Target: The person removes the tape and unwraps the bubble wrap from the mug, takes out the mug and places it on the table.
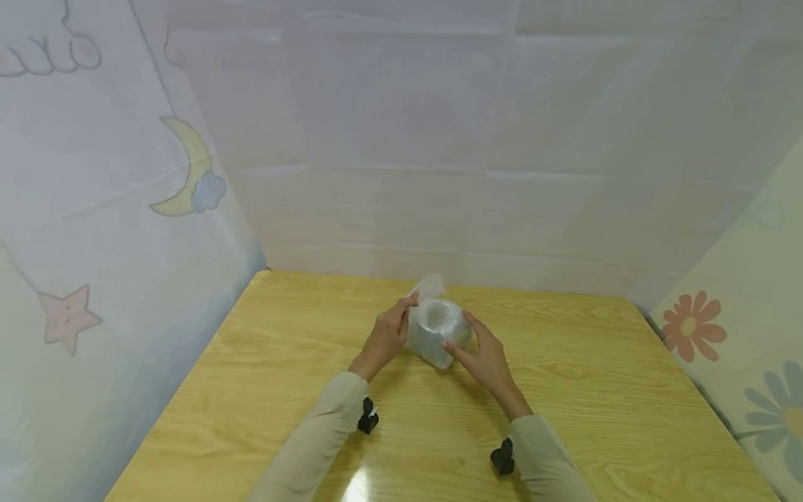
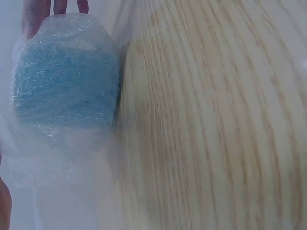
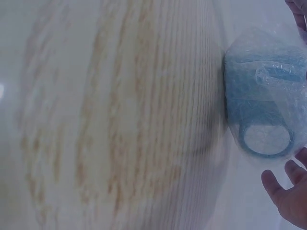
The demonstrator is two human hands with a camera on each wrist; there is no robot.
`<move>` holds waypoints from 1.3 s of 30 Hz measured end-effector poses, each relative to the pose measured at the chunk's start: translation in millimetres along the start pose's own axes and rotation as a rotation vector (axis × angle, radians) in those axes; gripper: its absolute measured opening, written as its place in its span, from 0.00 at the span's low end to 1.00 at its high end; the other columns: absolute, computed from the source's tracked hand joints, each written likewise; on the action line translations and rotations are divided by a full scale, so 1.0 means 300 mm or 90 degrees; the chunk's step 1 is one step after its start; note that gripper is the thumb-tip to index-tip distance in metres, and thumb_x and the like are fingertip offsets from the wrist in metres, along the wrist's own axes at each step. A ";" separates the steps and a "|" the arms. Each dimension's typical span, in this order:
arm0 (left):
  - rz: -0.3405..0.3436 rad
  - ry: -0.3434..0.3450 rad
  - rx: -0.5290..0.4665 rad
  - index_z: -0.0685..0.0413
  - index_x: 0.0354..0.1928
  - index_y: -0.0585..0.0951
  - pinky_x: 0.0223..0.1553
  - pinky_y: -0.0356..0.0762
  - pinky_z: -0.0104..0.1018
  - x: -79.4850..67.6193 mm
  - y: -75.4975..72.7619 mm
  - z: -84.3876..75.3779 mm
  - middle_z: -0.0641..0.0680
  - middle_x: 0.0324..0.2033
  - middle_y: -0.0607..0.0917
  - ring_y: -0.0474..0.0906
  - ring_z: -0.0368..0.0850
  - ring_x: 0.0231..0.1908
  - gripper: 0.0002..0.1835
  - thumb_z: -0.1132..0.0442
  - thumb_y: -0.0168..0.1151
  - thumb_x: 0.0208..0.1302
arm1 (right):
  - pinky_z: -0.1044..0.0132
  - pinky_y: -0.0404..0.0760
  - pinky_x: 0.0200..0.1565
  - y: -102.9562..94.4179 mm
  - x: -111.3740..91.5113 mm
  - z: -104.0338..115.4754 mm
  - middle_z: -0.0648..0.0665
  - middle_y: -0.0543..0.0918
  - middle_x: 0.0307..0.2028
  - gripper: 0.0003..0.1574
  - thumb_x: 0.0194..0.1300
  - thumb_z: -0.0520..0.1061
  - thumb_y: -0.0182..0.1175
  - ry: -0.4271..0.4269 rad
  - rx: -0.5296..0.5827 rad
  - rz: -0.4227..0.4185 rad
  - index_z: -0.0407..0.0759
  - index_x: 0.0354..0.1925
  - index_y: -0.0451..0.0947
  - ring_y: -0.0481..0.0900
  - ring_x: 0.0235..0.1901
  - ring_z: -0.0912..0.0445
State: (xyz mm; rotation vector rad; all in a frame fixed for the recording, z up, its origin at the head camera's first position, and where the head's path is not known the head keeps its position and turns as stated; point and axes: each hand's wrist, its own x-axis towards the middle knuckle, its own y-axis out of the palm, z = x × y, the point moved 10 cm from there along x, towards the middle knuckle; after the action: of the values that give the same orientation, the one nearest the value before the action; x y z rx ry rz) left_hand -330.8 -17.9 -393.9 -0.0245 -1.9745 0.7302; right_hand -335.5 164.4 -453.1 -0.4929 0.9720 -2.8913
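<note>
A light-blue, cup-like thing wrapped in clear bubble wrap stands on the table, its round, hollow-looking top facing up. Its blue body shows through the wrap in the left wrist view, and a round rim shows in the right wrist view. My left hand pinches a loose flap of bubble wrap at the far left side. On the right side my right hand holds the bundle, thumb in front and fingers behind. The wrap blurs the inner shape.
The wooden table extends around the bundle. Pale printed sheets hang behind it and at both sides. Black wrist devices sit at the sleeve cuffs, close above the tabletop.
</note>
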 end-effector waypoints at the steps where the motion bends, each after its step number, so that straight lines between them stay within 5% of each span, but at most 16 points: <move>1: -0.005 0.006 0.002 0.68 0.57 0.75 0.38 0.81 0.33 -0.003 -0.003 -0.003 0.60 0.47 0.83 0.82 0.49 0.36 0.21 0.84 0.54 0.62 | 0.38 0.61 0.62 0.001 -0.001 -0.001 0.36 0.61 0.70 0.56 0.59 0.65 0.66 0.002 -0.001 0.002 0.41 0.73 0.56 0.58 0.68 0.38; 7: 0.006 0.030 -0.026 0.61 0.42 0.84 0.32 0.77 0.26 -0.010 -0.005 -0.016 0.64 0.57 0.77 0.78 0.56 0.53 0.17 0.87 0.56 0.58 | 0.38 0.63 0.61 0.001 -0.005 0.001 0.35 0.61 0.70 0.56 0.59 0.65 0.66 -0.004 -0.006 0.002 0.39 0.73 0.56 0.59 0.67 0.37; 11: 0.009 0.019 -0.026 0.63 0.48 0.84 0.24 0.69 0.23 -0.007 -0.008 -0.009 0.63 0.58 0.76 0.78 0.55 0.52 0.19 0.86 0.55 0.60 | 0.38 0.66 0.59 -0.001 -0.003 0.008 0.35 0.62 0.69 0.55 0.59 0.63 0.67 -0.015 -0.007 -0.005 0.38 0.72 0.57 0.60 0.66 0.37; 16: -0.006 -0.008 -0.026 0.66 0.53 0.82 0.39 0.80 0.28 -0.012 -0.019 0.011 0.63 0.58 0.77 0.77 0.55 0.55 0.21 0.86 0.55 0.60 | 0.38 0.67 0.59 -0.001 -0.004 0.010 0.34 0.62 0.69 0.54 0.60 0.62 0.67 -0.015 -0.001 -0.004 0.38 0.72 0.57 0.60 0.66 0.36; 23: -0.067 -0.028 -0.041 0.68 0.53 0.81 0.30 0.76 0.29 -0.015 -0.045 0.041 0.63 0.55 0.79 0.77 0.55 0.54 0.22 0.88 0.53 0.58 | 0.38 0.65 0.60 -0.001 -0.004 0.005 0.34 0.63 0.68 0.54 0.59 0.62 0.68 -0.009 -0.008 -0.007 0.40 0.73 0.58 0.60 0.66 0.36; 32: -0.128 -0.081 -0.069 0.67 0.54 0.81 0.40 0.81 0.34 -0.027 -0.082 0.087 0.61 0.54 0.80 0.77 0.53 0.55 0.20 0.84 0.52 0.62 | 0.38 0.62 0.62 -0.004 -0.004 0.004 0.34 0.63 0.68 0.54 0.59 0.61 0.68 -0.008 -0.013 -0.007 0.39 0.72 0.57 0.60 0.67 0.36; 34: -0.140 -0.101 -0.085 0.68 0.54 0.80 0.38 0.81 0.32 -0.032 -0.089 0.100 0.61 0.55 0.80 0.78 0.55 0.54 0.19 0.84 0.52 0.63 | 0.38 0.62 0.62 -0.003 -0.001 0.004 0.34 0.63 0.68 0.54 0.59 0.61 0.68 -0.006 -0.015 -0.003 0.39 0.72 0.57 0.60 0.67 0.36; 39: -0.170 -0.136 -0.091 0.68 0.54 0.80 0.28 0.76 0.25 -0.044 -0.103 0.126 0.62 0.54 0.80 0.81 0.50 0.31 0.19 0.83 0.54 0.63 | 0.38 0.61 0.63 -0.003 0.004 0.012 0.35 0.61 0.69 0.56 0.59 0.63 0.67 0.005 -0.012 0.012 0.40 0.73 0.56 0.58 0.67 0.37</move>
State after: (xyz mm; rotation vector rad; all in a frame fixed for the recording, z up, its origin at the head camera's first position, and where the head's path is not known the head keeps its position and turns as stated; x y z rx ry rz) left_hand -346.1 -65.6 -401.3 0.2358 -2.1775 0.4319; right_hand -335.3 163.0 -449.4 -0.4721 1.0002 -2.8727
